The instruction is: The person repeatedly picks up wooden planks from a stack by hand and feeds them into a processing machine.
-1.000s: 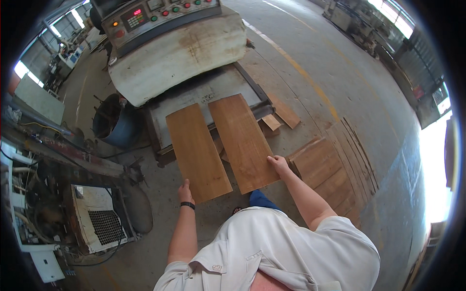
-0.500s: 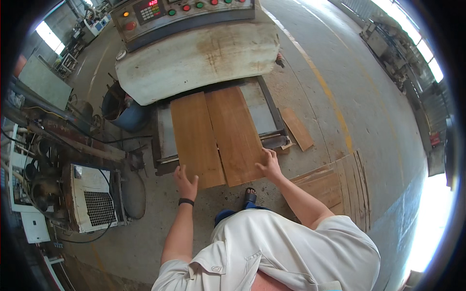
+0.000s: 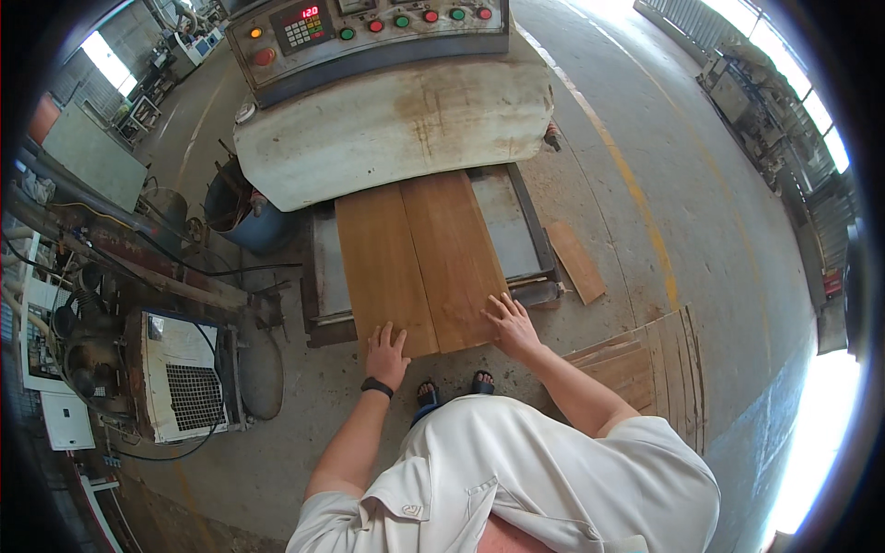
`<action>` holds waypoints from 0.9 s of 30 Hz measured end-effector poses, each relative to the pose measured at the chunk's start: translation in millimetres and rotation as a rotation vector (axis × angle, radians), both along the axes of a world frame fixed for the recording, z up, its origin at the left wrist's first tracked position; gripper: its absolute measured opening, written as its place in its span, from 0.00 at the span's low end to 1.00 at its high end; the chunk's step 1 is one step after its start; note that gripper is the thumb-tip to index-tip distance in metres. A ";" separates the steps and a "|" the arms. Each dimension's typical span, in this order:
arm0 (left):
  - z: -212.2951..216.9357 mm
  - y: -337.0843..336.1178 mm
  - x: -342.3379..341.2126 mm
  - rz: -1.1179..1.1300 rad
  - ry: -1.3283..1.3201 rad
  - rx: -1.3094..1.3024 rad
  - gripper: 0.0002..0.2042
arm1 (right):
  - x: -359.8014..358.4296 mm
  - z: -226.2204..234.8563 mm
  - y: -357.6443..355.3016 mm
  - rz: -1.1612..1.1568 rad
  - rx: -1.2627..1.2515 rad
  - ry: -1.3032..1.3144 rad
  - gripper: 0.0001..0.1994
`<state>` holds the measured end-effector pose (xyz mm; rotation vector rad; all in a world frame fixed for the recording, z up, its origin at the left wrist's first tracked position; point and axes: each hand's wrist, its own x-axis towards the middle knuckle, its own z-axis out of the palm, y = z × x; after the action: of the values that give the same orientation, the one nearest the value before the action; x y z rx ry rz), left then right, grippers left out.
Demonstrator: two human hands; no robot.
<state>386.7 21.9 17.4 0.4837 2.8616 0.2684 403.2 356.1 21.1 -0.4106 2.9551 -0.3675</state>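
Note:
Two brown wooden boards lie side by side on the machine's metal feed table (image 3: 521, 230), their far ends under the white machine hood (image 3: 396, 120). My left hand (image 3: 387, 355) rests flat, fingers spread, on the near end of the left board (image 3: 380, 267). My right hand (image 3: 509, 324) lies flat on the near right corner of the right board (image 3: 454, 253). Neither hand grips anything. A dark band sits on my left wrist.
A control panel (image 3: 369, 32) with coloured buttons tops the machine. A loose board piece (image 3: 576, 261) lies on the floor to the right, and a stack of boards (image 3: 645, 364) farther right. A blue barrel (image 3: 244, 217) and a white box unit (image 3: 180, 373) stand at left.
The two boards have slid farther into the machine, their far ends now under the hood. Both hands followed the near ends forward.

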 end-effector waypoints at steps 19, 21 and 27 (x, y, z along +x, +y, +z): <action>5.7 -2.5 -179.6 0.115 -0.054 -0.021 0.32 | -185.0 -21.4 -19.6 -0.005 0.015 0.036 0.31; 6.0 -1.6 -191.8 0.102 -0.053 -0.005 0.32 | -199.9 -23.5 -22.5 -0.048 0.012 0.059 0.29; 6.2 -16.6 -215.9 0.073 -0.014 0.010 0.33 | -228.2 -5.4 -30.7 -0.022 -0.022 -0.012 0.31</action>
<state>170.8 5.3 23.6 0.3782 2.8689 0.2979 175.0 325.4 15.7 -0.3780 2.9485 -0.4038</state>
